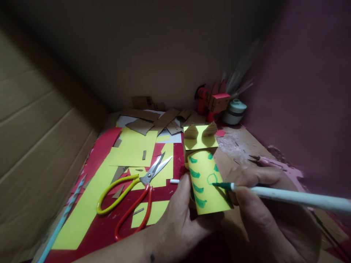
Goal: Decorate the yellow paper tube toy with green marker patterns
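A yellow paper-covered tube (204,195) with a boxy yellow top and two brown cardboard ears (191,132) rests in my left hand (181,223), whose fingers wrap around its lower part. Green curved stripes run down both sides of the tube. In my right hand (263,204) is a white paintbrush (276,193) with a dark green tip. The tip touches the tube at a thin green circle outline between the stripes. Left of my left hand lie scissors (148,178) with one yellow and one red handle, blades spread.
Yellow paper sheets (137,144) and cardboard scraps (139,114) cover the red surface. A patterned light-blue stick (61,221) lies at left. A red craft figure (219,102) and pale jar (235,111) stand at back right. A pink glue gun (282,168) is near the purple wall.
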The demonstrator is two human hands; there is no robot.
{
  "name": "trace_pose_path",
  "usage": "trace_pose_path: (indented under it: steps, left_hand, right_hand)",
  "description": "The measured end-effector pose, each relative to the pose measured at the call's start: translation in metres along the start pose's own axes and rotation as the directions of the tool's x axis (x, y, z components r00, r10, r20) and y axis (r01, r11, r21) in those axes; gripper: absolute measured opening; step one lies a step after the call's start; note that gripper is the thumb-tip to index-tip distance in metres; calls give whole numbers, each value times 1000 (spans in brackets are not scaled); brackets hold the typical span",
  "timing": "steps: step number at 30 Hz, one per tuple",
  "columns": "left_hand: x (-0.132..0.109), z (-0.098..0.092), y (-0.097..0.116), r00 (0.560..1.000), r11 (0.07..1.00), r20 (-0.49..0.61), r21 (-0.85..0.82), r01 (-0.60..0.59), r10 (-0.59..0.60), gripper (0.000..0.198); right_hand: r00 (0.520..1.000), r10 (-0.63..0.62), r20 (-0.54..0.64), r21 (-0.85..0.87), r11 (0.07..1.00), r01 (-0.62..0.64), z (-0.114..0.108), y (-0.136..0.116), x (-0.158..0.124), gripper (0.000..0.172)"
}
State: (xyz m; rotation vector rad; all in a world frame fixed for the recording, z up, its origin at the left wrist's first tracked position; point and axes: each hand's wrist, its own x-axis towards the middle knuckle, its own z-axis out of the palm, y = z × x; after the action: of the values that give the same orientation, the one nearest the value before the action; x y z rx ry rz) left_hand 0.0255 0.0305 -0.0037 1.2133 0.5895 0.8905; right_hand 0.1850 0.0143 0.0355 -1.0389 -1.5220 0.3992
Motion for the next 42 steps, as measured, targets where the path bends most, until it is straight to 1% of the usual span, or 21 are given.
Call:
trace_pose_path:
  steps: [3,5,9,12,15,18,23,26,30,33,38,42]
  left_hand:
    - [-1,-1,-2,1000,1000,12,-5,4,-4,54]
    - [0,-1,-2,1000,1000,16,-1,-2,2,55]
    - [1,-2,0,1000,1000,18,2,-5,5,48]
    - [2,-1,3,1000,1000,18,-8,5,-5,45]
    - [1,0,4,1000,1000,13,-15,15,-15,50]
    - [0,0,3,999,999,0,-23,41,-41,55]
    - [1,1,3,1000,1000,7,-29,6,-6,49]
    - [2,2,5,1000,999,30,-50,10,-8,52]
    - [2,1,7,1000,1000,16,-12,2,-2,49]
    - [2,0,6,1000,1000,18,-11,-5,6,50]
    - [2,0,4,1000,1000,13,-2,-12,12,52]
    - [2,1,4,1000,999,18,-34,1,0,49]
  right_hand:
    - [992,-66,105,-51,996,72,-3,3,1,13]
    - [987,-75,144,-61,995,84,-4,4,0,16]
    - [993,-66,103,-71,995,73,-3,5,-2,16]
    - [991,-79,111,-92,992,90,-3,5,-2,15]
    - [987,-86,134,-110,989,101,-4,5,0,15]
    - [989,-83,127,-110,989,97,-4,4,0,17]
    - [991,-92,101,-98,990,102,-3,2,-2,16]
    - [990,-97,106,-97,989,107,-4,3,-2,15]
    - [989,-91,113,-71,993,99,-6,5,-2,17]
    - [986,-93,136,-46,994,100,-6,5,-1,20]
    - [990,-61,129,-31,997,66,-1,4,0,19]
    - [993,-36,112,-26,999,39,0,3,-1,18]
